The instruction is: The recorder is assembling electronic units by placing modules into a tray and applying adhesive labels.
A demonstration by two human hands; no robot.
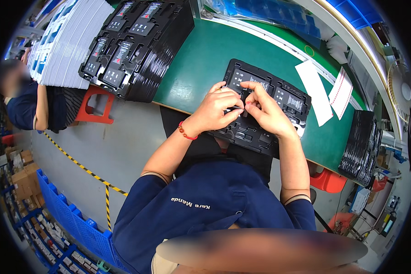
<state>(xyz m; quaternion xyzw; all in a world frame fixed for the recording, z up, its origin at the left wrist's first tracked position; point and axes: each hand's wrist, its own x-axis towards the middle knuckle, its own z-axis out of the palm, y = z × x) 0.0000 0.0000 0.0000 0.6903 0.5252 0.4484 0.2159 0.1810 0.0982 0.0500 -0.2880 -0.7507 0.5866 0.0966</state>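
Over a black plastic tray [259, 69] at the table's front edge, both hands meet with their fingertips close together. My left hand [216, 108], with a red bead bracelet at the wrist, has its fingers curled in and pinched. My right hand [270, 114] pinches with thumb and forefinger beside it. A small dark piece shows between the fingertips, too small and covered to name. Flat black batteries with printed labels lie in the tray's far pockets, one battery [293, 101] at the right. The near pockets show bare moulded plastic, and my hands hide the tray's middle.
A tall stack of black trays [157, 59] holding batteries stands left on the green table [187, 73], beside stacked white sheets [73, 45]. White paper strips [314, 91] lie right of the tray. More black trays [358, 148] stand far right. Another person [25, 100] sits at left.
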